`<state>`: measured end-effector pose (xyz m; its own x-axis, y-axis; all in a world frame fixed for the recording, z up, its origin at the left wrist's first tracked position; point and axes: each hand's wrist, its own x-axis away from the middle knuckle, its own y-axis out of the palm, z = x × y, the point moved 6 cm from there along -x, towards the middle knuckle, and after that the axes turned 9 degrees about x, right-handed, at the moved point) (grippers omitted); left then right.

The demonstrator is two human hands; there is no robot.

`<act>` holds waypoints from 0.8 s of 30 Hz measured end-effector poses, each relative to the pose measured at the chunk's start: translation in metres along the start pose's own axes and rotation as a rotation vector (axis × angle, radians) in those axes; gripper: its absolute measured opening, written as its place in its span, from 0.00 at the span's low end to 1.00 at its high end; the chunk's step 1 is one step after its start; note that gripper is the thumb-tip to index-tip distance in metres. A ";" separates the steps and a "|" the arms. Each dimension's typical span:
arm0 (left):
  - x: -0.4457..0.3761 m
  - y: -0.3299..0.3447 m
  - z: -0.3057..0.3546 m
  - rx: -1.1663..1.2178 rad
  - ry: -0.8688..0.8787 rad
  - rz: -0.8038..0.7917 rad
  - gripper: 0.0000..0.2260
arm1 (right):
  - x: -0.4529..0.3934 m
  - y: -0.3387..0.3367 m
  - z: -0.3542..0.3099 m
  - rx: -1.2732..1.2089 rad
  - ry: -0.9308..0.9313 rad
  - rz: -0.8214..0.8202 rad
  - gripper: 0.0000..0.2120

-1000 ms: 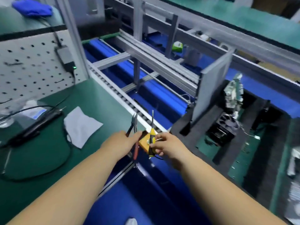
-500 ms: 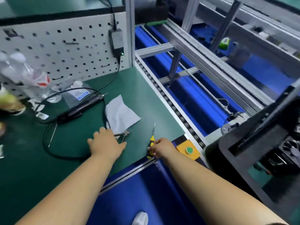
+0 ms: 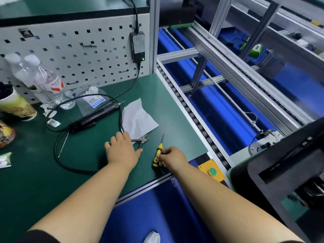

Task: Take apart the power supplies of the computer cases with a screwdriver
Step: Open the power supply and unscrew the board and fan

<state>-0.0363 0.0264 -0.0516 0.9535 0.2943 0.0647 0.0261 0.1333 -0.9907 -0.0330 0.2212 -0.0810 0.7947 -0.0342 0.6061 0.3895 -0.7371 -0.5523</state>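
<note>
A yellow-and-black screwdriver point(image 3: 159, 148) lies on the green mat point(image 3: 175, 106), tip pointing away from me. My right hand point(image 3: 172, 157) pinches its handle with curled fingertips. Small cutting pliers point(image 3: 143, 139) lie just left of it; my left hand point(image 3: 122, 149) rests flat over their handles, fingers stretched out, and only the jaws show. A dark computer case in black foam point(image 3: 273, 165) sits blurred at the right edge, away from both hands.
A corded electric screwdriver point(image 3: 94, 116), its looping cable and a white cloth point(image 3: 138, 118) lie beyond my left hand. Two water bottles point(image 3: 50, 85) and a cup point(image 3: 15, 104) stand by the pegboard. A yellow button box point(image 3: 212, 171) and the roller conveyor point(image 3: 192, 116) border the mat.
Both hands came left from the button box and set the pliers and screwdriver down on the mat. My view turned left, so the case slid to the right edge.
</note>
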 end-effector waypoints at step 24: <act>0.107 0.015 0.214 0.172 1.062 -0.432 0.18 | 0.175 -0.233 0.155 -0.559 0.012 0.726 0.08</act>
<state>0.0018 0.2629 -0.0338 0.6490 -0.7392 0.1797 0.4473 0.1797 -0.8762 0.0878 0.4919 0.0648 0.7501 -0.6215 0.2258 -0.4887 -0.7511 -0.4439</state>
